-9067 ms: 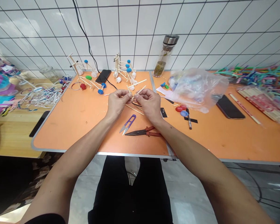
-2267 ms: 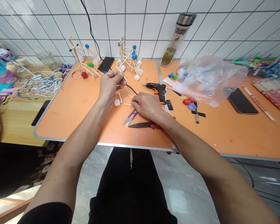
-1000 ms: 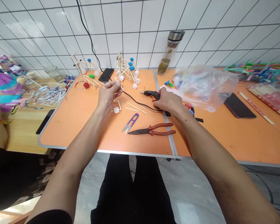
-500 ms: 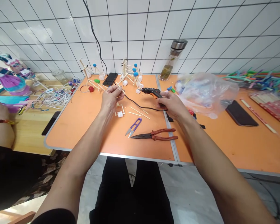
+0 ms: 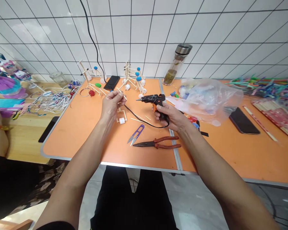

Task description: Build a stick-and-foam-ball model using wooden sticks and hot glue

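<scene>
Looking over the orange counter (image 5: pixel 69 134), we see the right hand (image 5: pixel 166 116) closed in a firm grip around a black hot glue gun (image 5: pixel 153 99), and the left hand (image 5: pixel 111 105) in a narrow grip on a thin wooden stick (image 5: pixel 122 94). A black power cord (image 5: pixel 144 123) lies just beside a small stick frame (image 5: pixel 121 116); we judge that a sudden pull on this cord could drag the frame or jerk the gun toward the left hand.
</scene>
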Demonstrator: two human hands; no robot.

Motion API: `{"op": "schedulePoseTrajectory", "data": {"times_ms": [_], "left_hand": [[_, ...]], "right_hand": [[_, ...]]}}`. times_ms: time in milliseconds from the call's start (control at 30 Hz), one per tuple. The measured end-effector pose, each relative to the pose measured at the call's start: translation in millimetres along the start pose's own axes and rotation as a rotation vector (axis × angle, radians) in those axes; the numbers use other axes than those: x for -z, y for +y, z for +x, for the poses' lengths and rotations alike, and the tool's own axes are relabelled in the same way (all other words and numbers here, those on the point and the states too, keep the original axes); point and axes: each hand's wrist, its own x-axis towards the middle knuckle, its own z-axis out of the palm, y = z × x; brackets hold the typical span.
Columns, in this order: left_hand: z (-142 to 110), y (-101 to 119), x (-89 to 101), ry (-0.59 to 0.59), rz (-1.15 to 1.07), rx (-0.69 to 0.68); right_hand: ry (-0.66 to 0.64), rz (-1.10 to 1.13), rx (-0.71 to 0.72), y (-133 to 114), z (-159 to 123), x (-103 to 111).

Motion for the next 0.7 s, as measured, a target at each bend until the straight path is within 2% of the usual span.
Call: {"op": "schedulePoseTrajectory", "data": {"times_ms": [167, 333, 433, 700], "left_hand": [[0, -3, -0.5, -0.020, -0.015, 0.016], [-5, -1, -4.1, -0.040, -0.018, 0.028], [-6, 0, -6.1, -0.036, -0.036, 0.037], [-10, 3, -11.1, -0.024, 0.011, 0.061]], "right_hand": [[0.013, -0.061, 0.040, -1, -4, -5], [0.100, -0.147, 0.282, 3, -2, -8], [0.160, -0.209, 0.378, 5, -4, -10], [0.240, -0.407, 0.454, 7, -14, -18]]}}
